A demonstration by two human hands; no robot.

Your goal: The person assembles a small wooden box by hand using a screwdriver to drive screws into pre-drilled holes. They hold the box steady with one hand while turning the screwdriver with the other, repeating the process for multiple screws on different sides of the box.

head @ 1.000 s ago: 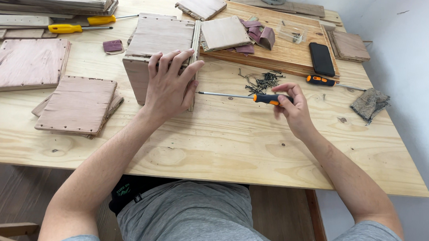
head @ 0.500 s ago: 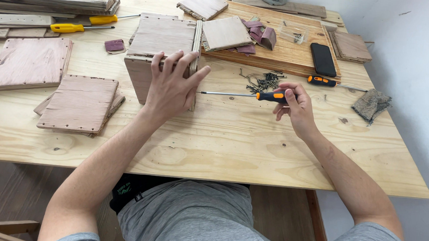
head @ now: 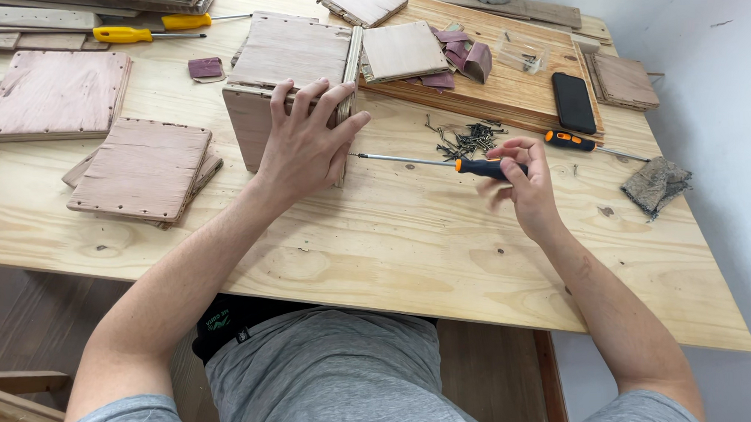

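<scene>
right hand pinches the orange-and-black screwdriver by its handle just right of the plywood box, shaft lying level with the tip at the box's side, while left hand spreads flat against that box

Matt plywood box, screwdriver metal shaft, glossy plastic handle

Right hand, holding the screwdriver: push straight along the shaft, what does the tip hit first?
Probably the wooden box side under the left hand; right hand, screwdriver.
</scene>
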